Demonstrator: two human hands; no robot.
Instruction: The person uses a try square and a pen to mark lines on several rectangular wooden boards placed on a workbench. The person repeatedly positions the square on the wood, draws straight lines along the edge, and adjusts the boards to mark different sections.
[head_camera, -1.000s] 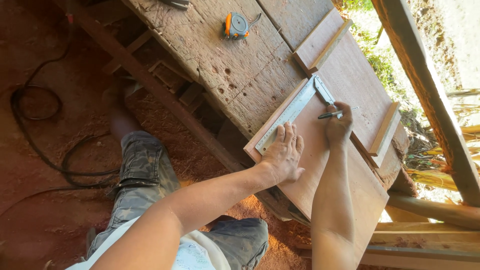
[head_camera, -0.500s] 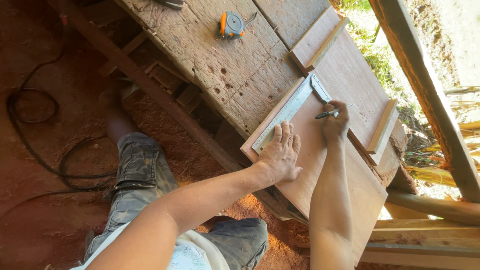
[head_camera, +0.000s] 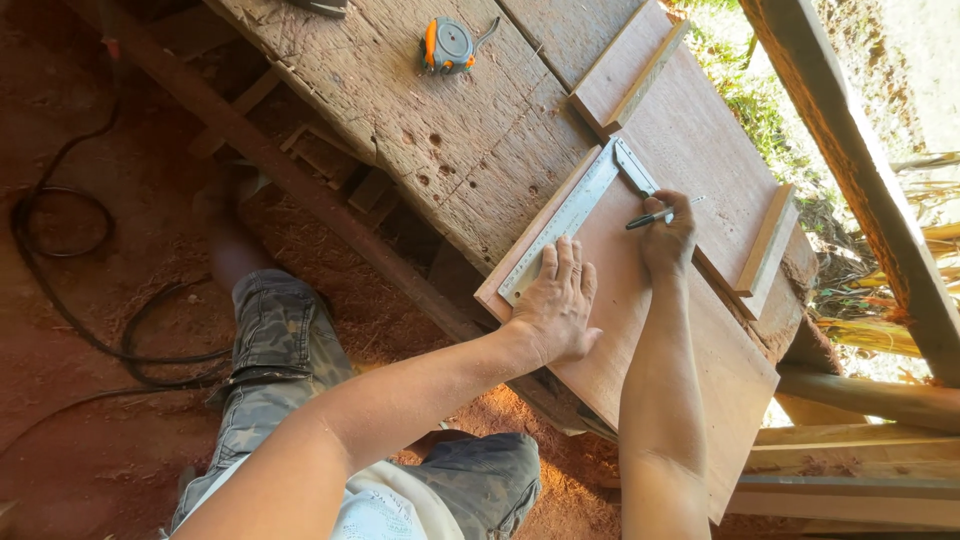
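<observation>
Shifted slightly up the board (head_camera: 660, 340) since earlier: right hand (head_camera: 668, 235) gripping pen (head_camera: 655, 215) beside ruler (head_camera: 565, 225); left hand (head_camera: 557, 300) flat, pinning its near end.

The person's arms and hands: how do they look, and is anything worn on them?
Both arms are bare from the upper arm down, with no sleeves over them. The left hand and the right hand wear no gloves; no watch, ring or bracelet shows. A pale short-sleeved shirt shows near the shoulders.

Bare forearms, camouflage cargo shorts (head_camera: 290, 340), pale light-blue patterned shirt (head_camera: 370, 510)
</observation>
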